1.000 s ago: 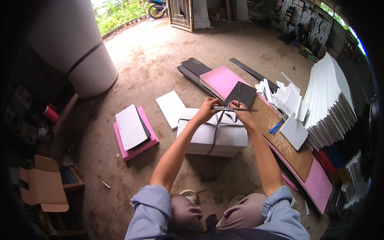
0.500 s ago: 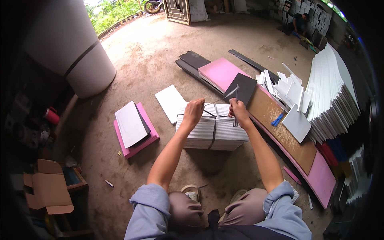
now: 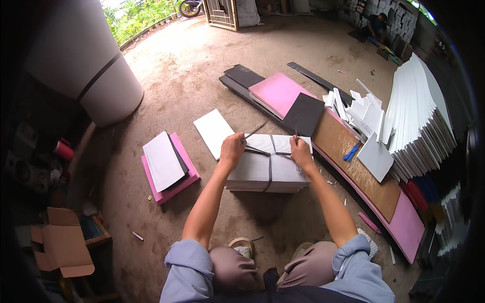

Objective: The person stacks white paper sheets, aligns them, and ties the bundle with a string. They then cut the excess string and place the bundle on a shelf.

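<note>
Beneath your left grip [image 3: 233, 148] and right grip [image 3: 301, 152], each pinching a length of dark strap [image 3: 270, 170], the white sheet stack [image 3: 252, 169] sits on the floor [image 3: 177, 101]; uneven pulling could make the strap slip sideways.

Over the tied bundle of white sheets [image 3: 256, 170], the left hand [image 3: 233, 150] and right hand [image 3: 301, 152] hid the stretches of black strap [image 3: 270, 169] inside their fists and parts of the bundle's two ends. Far beyond the bundle, the view's top edge cut off a motorcycle [image 3: 189, 8]; left of the bundle, a large pale roll [image 3: 81, 50] was cropped likewise. Well beyond the bundle, rightward, a crouching person [image 3: 376, 26] was too small for any handwork to be made out.
</note>
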Tool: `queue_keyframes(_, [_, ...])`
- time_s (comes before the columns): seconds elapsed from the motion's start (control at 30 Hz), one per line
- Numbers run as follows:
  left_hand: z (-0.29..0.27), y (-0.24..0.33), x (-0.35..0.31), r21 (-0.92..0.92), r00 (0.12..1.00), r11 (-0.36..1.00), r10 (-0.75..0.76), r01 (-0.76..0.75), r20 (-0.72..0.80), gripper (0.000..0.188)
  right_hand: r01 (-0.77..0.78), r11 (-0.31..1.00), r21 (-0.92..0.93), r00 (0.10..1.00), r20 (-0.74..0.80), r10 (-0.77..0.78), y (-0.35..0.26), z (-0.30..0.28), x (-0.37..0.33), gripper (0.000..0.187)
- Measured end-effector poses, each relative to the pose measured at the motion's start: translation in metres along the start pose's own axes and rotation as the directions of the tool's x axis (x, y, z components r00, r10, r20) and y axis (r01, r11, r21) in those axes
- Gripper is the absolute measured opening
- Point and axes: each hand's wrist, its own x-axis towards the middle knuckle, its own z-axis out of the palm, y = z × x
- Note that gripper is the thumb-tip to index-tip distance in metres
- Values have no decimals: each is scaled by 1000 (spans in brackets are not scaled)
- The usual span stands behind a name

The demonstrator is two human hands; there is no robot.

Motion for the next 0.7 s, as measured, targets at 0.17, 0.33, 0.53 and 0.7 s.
queue_keyframes(0.17, [-4,14,8,-720,912,561,-282,409,298,24,-362,897,252,902,337,270,-24,-16,1,23])
queue_keyframes(0.33, [0,19,10,-866,889,211,-175,453,422,26,-432,834,344,821,532,207,-32,-19,1,32])
queue_keyframes(0.53, [2,35,14,-869,893,249,34,427,448,23,-459,748,480,884,327,333,-38,-10,3,31])
queue_keyframes(0.7, [3,38,8,-892,897,151,57,427,439,33,-486,669,563,863,188,469,-39,3,3,26])
